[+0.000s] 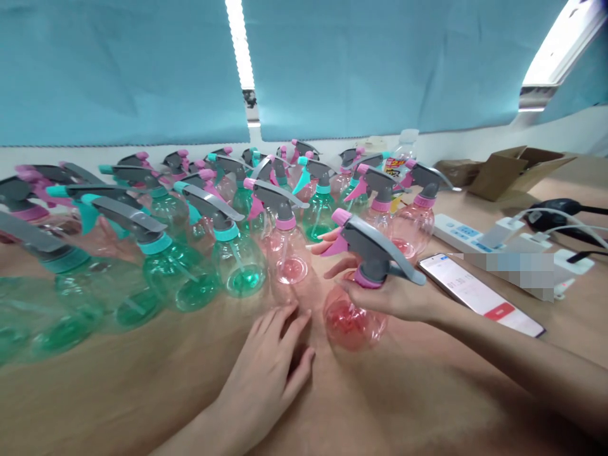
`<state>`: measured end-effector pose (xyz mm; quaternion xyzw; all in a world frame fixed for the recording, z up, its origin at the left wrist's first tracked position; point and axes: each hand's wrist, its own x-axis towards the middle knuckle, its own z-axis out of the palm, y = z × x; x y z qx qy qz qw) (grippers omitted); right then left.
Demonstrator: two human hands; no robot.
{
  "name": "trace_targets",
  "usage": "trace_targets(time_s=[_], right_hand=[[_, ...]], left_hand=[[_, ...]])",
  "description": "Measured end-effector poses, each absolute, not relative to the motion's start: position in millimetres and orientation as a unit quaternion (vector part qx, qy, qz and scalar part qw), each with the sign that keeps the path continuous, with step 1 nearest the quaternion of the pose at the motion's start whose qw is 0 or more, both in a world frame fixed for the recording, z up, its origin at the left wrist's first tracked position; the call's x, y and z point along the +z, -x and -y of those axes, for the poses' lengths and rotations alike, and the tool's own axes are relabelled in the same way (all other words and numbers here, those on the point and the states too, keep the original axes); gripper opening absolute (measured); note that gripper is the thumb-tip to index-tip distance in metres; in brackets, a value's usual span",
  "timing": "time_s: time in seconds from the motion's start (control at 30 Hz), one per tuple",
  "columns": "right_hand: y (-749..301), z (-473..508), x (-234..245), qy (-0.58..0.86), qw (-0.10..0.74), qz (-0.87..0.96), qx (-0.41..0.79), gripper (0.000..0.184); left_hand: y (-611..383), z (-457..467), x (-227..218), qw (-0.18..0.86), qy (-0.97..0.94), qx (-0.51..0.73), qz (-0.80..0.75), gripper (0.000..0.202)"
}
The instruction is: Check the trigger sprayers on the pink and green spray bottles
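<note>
A pink spray bottle (354, 323) with a grey and pink trigger head is in my right hand (380, 297), gripped just below the pink collar. Its trigger end points left and its grey lever slopes down to the right. Some of my right fingers are hidden behind the bottle. My left hand (270, 361) rests palm down on the table with its fingers apart, holding nothing. Just beyond its fingertips stands another pink spray bottle (288, 253). Left of that is a green spray bottle (239, 266) with a turquoise collar.
Several green and pink spray bottles stand in rows across the back and left. On the right lie a phone (479, 294) with a lit screen and a white power strip (468, 234) with plugs and cables. An open cardboard box (513, 171) sits behind them. Blue cloth (142, 69) covers the wall.
</note>
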<state>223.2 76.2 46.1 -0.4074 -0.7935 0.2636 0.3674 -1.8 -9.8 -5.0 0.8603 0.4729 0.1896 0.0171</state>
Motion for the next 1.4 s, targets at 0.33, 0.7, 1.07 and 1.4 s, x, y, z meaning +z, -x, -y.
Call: trace_targets(time_s=[0.33,0.7,1.07,1.4], right_hand=[[-223.8,-73.2,50.0,0.41,0.313,0.805,0.293,0.032],[-225.9,-72.7,48.1,0.432,0.311,0.796,0.289,0.013],[-225.0,-70.8,50.7,0.399,0.347,0.782,0.331,0.029],[-222.0,-66.4,58.0,0.442,0.354,0.768,0.299,0.026]], left_hand=[[2.4,9.8,-5.9,0.012,-0.864,0.179,-0.471,0.038],[1.8,10.9,-5.0,0.013,-0.859,0.18,-0.479,0.039],[1.0,11.5,-3.8,0.009,-0.863,0.165,-0.478,0.037],[2.3,11.0,-4.0,-0.004,-0.869,0.16,-0.468,0.038]])
